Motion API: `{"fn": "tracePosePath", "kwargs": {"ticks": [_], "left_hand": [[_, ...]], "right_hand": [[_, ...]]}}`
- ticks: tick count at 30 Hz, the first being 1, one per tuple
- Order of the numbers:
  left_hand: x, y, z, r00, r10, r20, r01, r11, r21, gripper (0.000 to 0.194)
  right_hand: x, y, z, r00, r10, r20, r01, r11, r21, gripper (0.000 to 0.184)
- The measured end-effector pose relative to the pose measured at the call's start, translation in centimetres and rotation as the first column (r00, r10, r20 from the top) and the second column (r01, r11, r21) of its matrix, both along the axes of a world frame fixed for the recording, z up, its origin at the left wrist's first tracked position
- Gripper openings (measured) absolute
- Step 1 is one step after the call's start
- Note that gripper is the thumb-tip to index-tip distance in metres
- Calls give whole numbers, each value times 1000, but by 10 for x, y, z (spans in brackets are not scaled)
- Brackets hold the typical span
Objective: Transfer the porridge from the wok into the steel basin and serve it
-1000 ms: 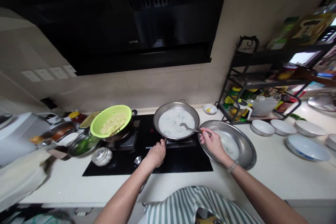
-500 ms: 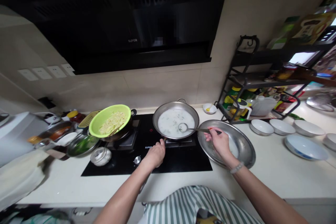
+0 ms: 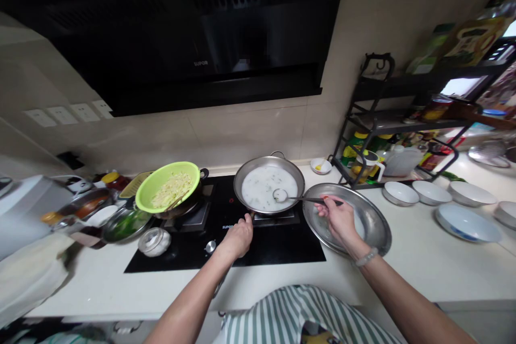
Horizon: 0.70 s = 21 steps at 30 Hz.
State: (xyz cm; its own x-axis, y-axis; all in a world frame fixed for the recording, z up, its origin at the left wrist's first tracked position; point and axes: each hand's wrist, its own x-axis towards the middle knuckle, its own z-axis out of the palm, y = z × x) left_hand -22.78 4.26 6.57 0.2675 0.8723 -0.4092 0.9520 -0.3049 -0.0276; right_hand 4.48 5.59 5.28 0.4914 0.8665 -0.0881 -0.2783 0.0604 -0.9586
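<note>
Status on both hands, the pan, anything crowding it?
Left hand on pan handle. Right hand holding ladle, bowl end in white liquid. Pan on right burner; steel basin close on its right, under right hand.

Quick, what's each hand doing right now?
Left hand: closed on the handle of the pan.
Right hand: closed around the ladle, its bowl in the white liquid.
</note>
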Motion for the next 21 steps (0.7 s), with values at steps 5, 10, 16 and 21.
{"fn": "tracePosePath", "kwargs": {"ticks": [5,10,16,21], "left_hand": [[1,0,3,1000,14,13,-14,1000,-14,78],[2,-1,6,1000,2,-3,-2,1000,-16,78],[2,0,4,1000,-1,-7,1,1000,-9,78],[0,0,0,1000,-3,-6,3,1000,0,76]], "right_hand": [[0,-1,1,1000,-3,-6,3,1000,-17,11],[1,-2,5,999,-21,-40,20,1000,-23,8],[22,-11,17,999,-22,-42,23,1000,8,11],[57,-27,26,988,-136,-71,140,989,48,17]]}}
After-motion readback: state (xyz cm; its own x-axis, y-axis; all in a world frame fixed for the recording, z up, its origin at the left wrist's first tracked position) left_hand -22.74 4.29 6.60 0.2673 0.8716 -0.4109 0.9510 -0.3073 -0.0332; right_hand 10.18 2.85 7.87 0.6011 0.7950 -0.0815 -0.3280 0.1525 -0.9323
